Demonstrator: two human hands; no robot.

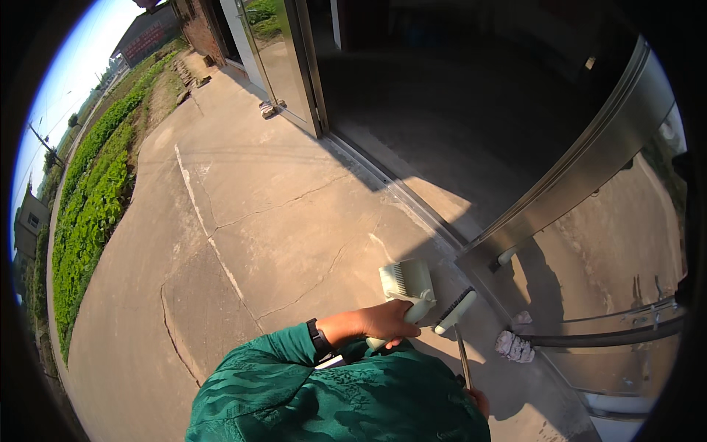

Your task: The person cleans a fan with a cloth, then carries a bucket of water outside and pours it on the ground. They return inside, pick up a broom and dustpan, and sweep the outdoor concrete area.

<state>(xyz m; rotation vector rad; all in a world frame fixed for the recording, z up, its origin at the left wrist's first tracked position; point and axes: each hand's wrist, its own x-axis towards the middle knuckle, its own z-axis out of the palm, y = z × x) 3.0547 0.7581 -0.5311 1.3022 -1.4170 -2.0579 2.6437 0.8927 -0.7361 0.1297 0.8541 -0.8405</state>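
Observation:
My left hand, with a dark band on its wrist, is closed around the handle of a pale green dustpan. The pan has a row of comb teeth and is out ahead of my body, over the concrete. To its right is the head of a broom, pale green with dark bristles. The broom's metal pole runs back toward me to my right hand, which grips it at the lower edge of view and is mostly hidden by my green sleeve and jacket.
A metal door threshold borders a dark interior. On the right stands a glass door with a metal frame, a pale lump at its foot. Another glass door is open farther off. Cracked concrete meets green crops.

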